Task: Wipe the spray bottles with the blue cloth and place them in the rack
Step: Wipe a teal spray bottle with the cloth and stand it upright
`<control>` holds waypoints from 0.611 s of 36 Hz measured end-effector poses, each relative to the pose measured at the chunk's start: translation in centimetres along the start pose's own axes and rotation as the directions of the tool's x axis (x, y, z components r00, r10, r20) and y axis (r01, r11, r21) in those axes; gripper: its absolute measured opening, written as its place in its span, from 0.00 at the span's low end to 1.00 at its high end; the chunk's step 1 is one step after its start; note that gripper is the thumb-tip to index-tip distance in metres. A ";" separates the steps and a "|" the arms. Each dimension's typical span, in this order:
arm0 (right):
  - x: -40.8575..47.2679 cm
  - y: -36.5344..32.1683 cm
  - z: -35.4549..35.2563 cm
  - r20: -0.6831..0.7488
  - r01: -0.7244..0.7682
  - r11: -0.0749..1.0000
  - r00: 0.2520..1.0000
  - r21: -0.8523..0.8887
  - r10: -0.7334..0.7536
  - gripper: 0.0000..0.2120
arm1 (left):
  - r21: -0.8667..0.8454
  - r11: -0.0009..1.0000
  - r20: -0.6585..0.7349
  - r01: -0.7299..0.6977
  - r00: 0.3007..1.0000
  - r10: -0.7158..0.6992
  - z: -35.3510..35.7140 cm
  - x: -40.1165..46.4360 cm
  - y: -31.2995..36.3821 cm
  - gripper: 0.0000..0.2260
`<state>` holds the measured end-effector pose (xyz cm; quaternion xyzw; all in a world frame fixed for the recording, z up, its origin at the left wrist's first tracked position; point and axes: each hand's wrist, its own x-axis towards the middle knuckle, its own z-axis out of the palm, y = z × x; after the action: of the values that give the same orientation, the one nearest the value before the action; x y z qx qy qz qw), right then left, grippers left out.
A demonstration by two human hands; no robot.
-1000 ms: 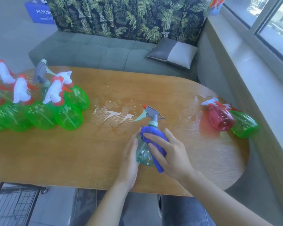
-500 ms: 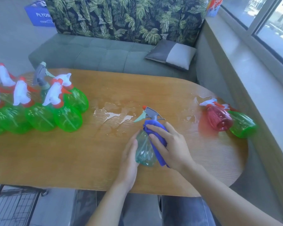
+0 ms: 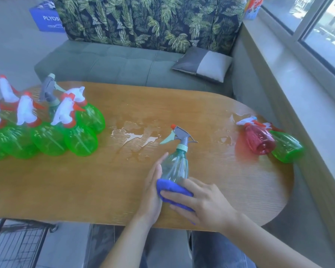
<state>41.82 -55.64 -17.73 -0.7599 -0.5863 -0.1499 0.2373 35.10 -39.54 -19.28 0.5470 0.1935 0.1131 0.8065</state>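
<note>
A clear teal spray bottle (image 3: 175, 165) with a grey trigger head stands upright near the table's front edge. My left hand (image 3: 153, 192) lies flat against its left side and steadies it. My right hand (image 3: 203, 200) presses the blue cloth (image 3: 172, 190) against the bottle's base. Several green bottles (image 3: 46, 136) with white and red heads cluster at the left. A red bottle (image 3: 259, 140) and a green bottle (image 3: 286, 146) lie on their sides at the right end. A black wire rack (image 3: 14, 244) shows below the table at the lower left.
Water puddles (image 3: 135, 136) lie on the wooden table (image 3: 66, 186) behind the teal bottle and near the red one. A grey sofa (image 3: 114, 62) with a cushion (image 3: 203, 64) runs behind the table. A window ledge (image 3: 298, 84) borders the right.
My right hand slid the blue cloth from the bottle's neck down its body to the base. The left hand stayed against the bottle's side.
</note>
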 end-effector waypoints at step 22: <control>-0.2 -1.5 1.0 -0.009 -0.618 0.586 0.684 0.523 0.729 0.15 | -0.069 0.997 0.069 -0.045 0.996 0.050 0.0 0.0 0.1 0.18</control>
<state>40.30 -54.92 -18.38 -0.8194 -0.2389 0.0183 0.5207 35.09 -39.54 -19.17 0.5275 0.1480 0.1195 0.8280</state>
